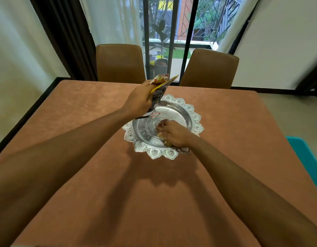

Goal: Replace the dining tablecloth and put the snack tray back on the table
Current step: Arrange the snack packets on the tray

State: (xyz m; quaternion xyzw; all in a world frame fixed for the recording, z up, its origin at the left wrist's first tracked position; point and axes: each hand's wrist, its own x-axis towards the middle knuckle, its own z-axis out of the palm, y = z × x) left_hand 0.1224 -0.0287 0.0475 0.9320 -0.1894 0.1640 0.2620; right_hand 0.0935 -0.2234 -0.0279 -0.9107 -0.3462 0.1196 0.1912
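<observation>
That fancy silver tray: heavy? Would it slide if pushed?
The silver tray looks like thin embossed metal, so probably stiff and light for its size. It sits wide and low on the brown tablecloth, so tipping seems unlikely. Pushed, it might drag the soft-looking cloth rather than glide.

The print on the snack packets [158, 94] held in the left grip [139, 100] is blurred and cannot be read, and their number cannot be told. The tray [193, 111] is covered at its near right by the right grip [173, 133]. A yellowish thing [162, 136] is mostly hidden under the curled fingers; whether it is pinched or merely covered cannot be told. The desk [82, 107] and both forearms are cut off by the lower edge. A teal thing [307, 157] is cut off at the right edge.
</observation>
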